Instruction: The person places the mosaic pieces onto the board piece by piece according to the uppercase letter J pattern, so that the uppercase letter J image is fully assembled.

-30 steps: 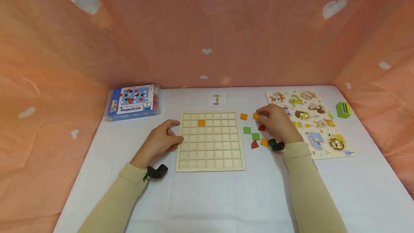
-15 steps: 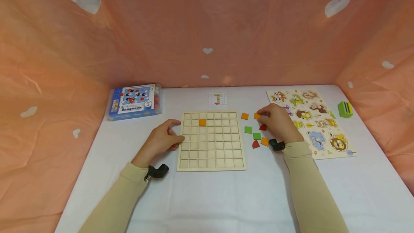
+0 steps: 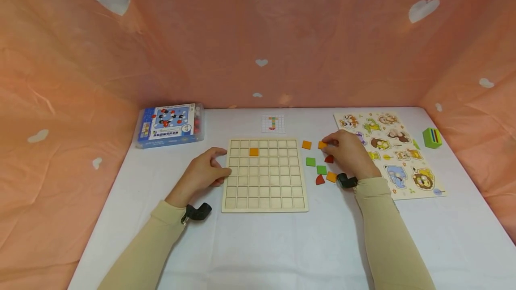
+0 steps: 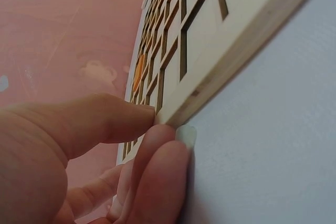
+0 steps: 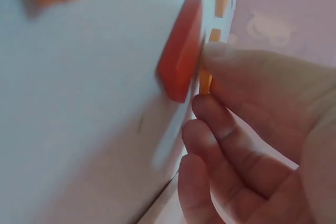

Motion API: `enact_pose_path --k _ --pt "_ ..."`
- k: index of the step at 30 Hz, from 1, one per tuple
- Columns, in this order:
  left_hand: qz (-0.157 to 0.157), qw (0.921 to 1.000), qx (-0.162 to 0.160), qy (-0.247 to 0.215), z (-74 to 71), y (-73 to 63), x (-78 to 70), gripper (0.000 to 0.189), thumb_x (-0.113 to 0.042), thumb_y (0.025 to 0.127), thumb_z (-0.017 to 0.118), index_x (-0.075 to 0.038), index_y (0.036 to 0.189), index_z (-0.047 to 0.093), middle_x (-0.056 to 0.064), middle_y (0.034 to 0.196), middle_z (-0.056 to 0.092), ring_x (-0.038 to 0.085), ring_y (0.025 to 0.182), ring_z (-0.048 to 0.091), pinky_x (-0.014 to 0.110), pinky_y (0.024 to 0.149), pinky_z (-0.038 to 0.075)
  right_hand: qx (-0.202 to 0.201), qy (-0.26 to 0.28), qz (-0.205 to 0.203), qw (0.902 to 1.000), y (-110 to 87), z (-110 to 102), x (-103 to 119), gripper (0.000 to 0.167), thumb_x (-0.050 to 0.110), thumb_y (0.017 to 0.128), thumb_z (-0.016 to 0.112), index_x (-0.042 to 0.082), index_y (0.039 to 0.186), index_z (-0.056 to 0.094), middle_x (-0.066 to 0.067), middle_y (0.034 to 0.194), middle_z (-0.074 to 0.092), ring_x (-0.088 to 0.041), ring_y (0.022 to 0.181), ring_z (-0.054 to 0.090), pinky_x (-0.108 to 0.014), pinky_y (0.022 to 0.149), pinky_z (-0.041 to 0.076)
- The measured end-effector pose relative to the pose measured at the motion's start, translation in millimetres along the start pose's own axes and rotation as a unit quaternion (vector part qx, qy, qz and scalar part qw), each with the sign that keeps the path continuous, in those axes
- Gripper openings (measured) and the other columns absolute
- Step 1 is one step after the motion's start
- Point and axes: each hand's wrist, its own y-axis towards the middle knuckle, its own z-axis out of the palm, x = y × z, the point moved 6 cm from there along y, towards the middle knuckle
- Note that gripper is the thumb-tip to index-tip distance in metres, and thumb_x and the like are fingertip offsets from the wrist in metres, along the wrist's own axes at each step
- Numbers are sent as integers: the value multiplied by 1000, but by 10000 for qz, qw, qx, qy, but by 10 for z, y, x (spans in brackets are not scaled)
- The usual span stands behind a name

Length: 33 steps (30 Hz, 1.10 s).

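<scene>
A pale wooden grid board (image 3: 264, 176) lies in the middle of the table, with one orange square tile (image 3: 253, 152) in a cell near its top. My left hand (image 3: 200, 173) holds the board's left edge; in the left wrist view the thumb (image 4: 115, 121) presses on the rim and the curled fingers lie against the side. To the board's right, my right hand (image 3: 350, 153) pinches another orange square tile (image 5: 206, 80) at the table surface. Beside that hand lie a red quarter-round tile (image 5: 181, 51), a second red one (image 3: 320, 180), green squares (image 3: 310, 162) and more orange squares (image 3: 306, 145).
A small printed pattern card (image 3: 273, 124) lies behind the board. At the back left is a boxed molecule model kit (image 3: 171, 124). On the right lie an animal puzzle board (image 3: 397, 176), partly behind the right hand, and a green block with coloured stripes (image 3: 432, 138).
The whole head view shifts slightly to the right. Both hands keep their places at the board edge and the orange tile.
</scene>
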Motion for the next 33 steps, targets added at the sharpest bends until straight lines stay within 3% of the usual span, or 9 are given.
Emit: enact_pose_path --k 3,10,15,19,25,33 --pt "19 10000 7 -9 3 5 -3 66 -21 94 82 -15 153 53 9 88 69 16 67 69 28 65 61 -9 16 -165 9999 -11 12 57 28 22 105 70 7 129 77 -16 134 69 -32 114 63 -50 104 54" --pt "101 9999 57 -39 1 37 -2 66 -21 94 83 -15 153 54 9 89 70 16 68 70 28 64 62 93 253 -507 9983 14 187 336 29 22 104 72 7 128 77 -13 130 70 -30 107 66 -44 91 58" --pt "56 9999 71 -54 -7 25 12 66 -21 94 83 -15 153 53 9 90 69 17 68 69 28 64 61 49 -134 -975 9951 91 375 672 28 23 101 78 6 123 79 -13 121 74 -30 104 66 -47 95 57" --pt "75 9999 72 -65 1 24 -1 66 -22 94 83 -15 153 54 9 89 69 17 67 68 28 63 61 116 -115 -1165 9931 119 484 864 28 24 100 79 7 122 80 -11 119 73 -28 106 67 -47 98 57" --pt "75 9999 88 -101 33 33 0 65 -22 94 83 -16 152 54 9 89 70 17 68 69 28 64 61 200 -224 -1364 9902 143 615 1006 26 25 99 81 8 119 82 -8 118 74 -27 111 69 -47 103 58" --pt "28 9999 16 -104 -1 11 19 64 -21 95 83 -16 152 55 9 90 69 17 68 69 28 64 61 213 -624 -1664 9838 170 750 1127 23 23 100 79 12 119 83 -6 116 75 -24 106 68 -45 95 60"
